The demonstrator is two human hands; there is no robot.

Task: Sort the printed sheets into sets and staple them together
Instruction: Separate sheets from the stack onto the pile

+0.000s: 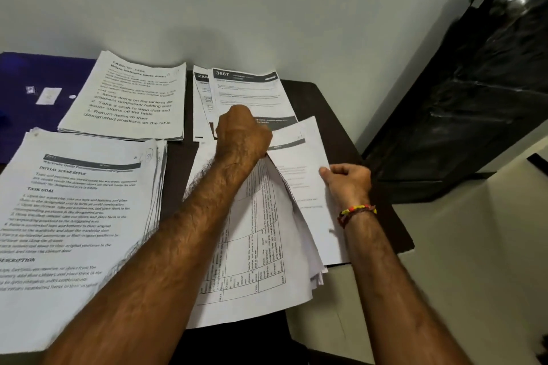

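Paper covers most of the dark table [341, 104]: a stack headed with large type [130, 98] at the back left, a thick stack [77, 216] at the near left, a small pile with dark banners [252, 92] at the back middle, and a loose, fanned heap [252, 261] at the near middle. The left hand [241, 135] reaches across that heap, its fingers curled under and hidden behind the knuckles, apparently gripping the top edge of a sheet, though the grip itself cannot be seen. The right hand [348, 184] pinches the right edge of a lifted sheet [302, 175], thumb on top and fingers curled beneath. That sheet lies with its long axis running away from the person, tilted up off the heap, between the two hands. The banner pile sits just beyond the left hand's knuckles, so the left hand is the nearer one for carrying a page there. A purple folder [26, 92] lies at the far left. No stapler is in view.
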